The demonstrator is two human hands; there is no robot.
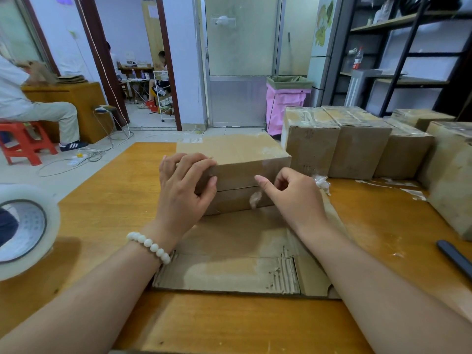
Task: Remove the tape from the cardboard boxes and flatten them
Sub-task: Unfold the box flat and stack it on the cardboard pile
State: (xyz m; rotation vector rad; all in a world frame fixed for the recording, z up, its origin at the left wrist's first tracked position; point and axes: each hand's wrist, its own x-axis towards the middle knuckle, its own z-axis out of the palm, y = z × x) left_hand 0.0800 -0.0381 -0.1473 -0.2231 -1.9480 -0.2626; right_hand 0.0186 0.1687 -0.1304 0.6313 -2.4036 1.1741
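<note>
A low brown cardboard box (237,159) lies on the wooden table (107,208), on top of a flattened piece of cardboard (229,254). My left hand (184,190) grips the box's near left corner, fingers curled over its top edge and thumb on the front. My right hand (293,198) sits at the front face with fingers curled; its fingertips meet at a strip of clear tape (255,199) hanging down the front seam. A crumpled wad of removed tape (322,183) lies just right of the box.
Several taped boxes (357,146) stand in a row at the right. A clear tape roll (23,231) sits at the left table edge, a dark knife handle (454,259) at the right. A person sits on a red stool (25,144) at far left.
</note>
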